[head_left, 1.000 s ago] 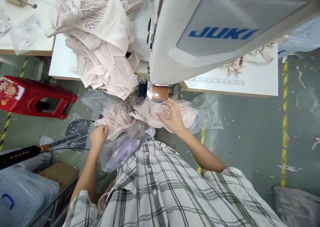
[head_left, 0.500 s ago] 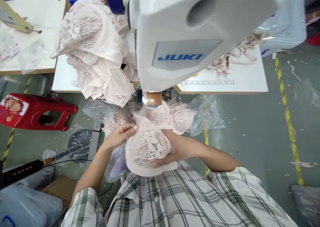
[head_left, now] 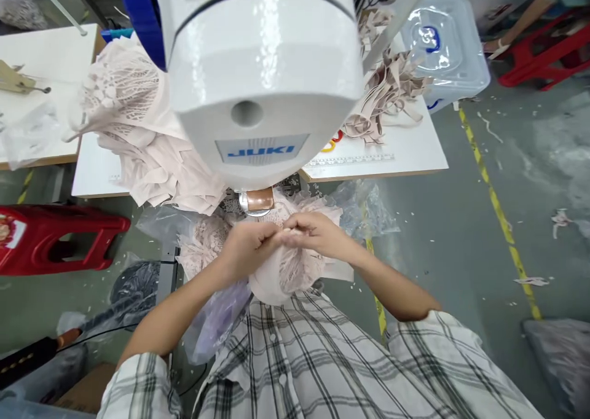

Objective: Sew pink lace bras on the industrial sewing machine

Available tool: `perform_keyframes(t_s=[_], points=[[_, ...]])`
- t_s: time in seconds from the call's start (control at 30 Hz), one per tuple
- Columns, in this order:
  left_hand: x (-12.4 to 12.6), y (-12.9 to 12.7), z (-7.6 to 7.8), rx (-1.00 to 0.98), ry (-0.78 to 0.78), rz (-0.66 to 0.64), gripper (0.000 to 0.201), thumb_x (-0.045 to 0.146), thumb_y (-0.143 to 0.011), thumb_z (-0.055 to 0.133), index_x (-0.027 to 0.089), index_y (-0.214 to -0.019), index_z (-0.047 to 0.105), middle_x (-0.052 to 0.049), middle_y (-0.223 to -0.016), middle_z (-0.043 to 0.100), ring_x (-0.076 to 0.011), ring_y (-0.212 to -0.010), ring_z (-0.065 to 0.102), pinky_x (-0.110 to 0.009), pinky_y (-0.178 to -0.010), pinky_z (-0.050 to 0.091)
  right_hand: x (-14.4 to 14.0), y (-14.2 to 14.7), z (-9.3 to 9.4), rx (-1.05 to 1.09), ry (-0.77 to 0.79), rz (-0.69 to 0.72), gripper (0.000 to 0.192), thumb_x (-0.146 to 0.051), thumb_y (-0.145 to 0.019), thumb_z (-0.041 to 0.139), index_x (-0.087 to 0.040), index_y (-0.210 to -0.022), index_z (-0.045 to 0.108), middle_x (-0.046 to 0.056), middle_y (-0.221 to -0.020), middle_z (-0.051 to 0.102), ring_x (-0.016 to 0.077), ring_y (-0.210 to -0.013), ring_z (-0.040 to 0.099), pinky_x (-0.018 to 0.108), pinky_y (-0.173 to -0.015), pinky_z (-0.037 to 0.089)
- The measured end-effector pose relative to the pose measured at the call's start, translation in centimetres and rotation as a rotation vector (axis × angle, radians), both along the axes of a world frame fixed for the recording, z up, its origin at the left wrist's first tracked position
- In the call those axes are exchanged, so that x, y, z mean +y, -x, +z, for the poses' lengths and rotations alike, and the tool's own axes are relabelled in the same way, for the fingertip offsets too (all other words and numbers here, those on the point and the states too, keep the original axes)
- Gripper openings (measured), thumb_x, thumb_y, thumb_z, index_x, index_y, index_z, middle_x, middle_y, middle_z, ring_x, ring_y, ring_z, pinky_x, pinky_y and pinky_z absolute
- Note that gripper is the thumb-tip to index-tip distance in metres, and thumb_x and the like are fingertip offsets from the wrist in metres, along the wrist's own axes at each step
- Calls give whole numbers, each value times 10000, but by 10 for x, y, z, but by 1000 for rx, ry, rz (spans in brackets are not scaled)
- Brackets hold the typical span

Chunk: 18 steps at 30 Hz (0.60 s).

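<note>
My left hand (head_left: 249,250) and my right hand (head_left: 316,233) meet in front of the sewing machine (head_left: 265,69), fingertips closed on the upper edge of a pale pink lace bra (head_left: 270,281). The bra's cups hang below my fingers, close to my shirt. Exactly what my fingertips pinch is hidden by the fingers. Just beyond my hands lies the machine's round bed end with a brown plate (head_left: 259,199). More pale lace bra pieces (head_left: 203,241) are bunched to the left of my hands and behind them.
A heap of bra pieces (head_left: 152,142) covers the left tabletop. On the right tabletop (head_left: 415,155) lie beige straps (head_left: 385,99) and yellow-and-red-handled scissors (head_left: 329,145). Red stools (head_left: 87,241) stand at left and far right. A clear plastic bin (head_left: 447,44) and another person's arm (head_left: 525,23) are at upper right.
My hands have come together at the bra's top edge; the right hand left the cup's side and moved up. The bra is turned and partly folded. The view has shifted, showing more of the machine.
</note>
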<state>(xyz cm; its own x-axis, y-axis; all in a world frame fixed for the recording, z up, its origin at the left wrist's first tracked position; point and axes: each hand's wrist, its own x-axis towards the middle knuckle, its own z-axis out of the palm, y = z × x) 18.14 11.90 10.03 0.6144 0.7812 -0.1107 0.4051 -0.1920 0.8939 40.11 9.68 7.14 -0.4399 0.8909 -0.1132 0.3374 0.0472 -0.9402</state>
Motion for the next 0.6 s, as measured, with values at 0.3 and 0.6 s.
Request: perform_keyframes(t_s=[0.3,0.6], points=[[43,21,9,152,-8,508,460,362,-839,671,208,-544,354,38,-530,344,-94,-528,335,-229,-478,232,56,25,0,51,5,-250,512,-612,-849,661,-168,-618,559,-30,-609,489,99,-607,426,253,-587,303],[56,11,8,231,-116,519,433,343,-789,614,218,-568,262,34,-568,289,-101,-602,292,-243,-518,243,75,18,-1,65,14,-254,574,-696,-767,700,-162,-610,560,-24,-623,463,107,-642,419,248,-600,292]])
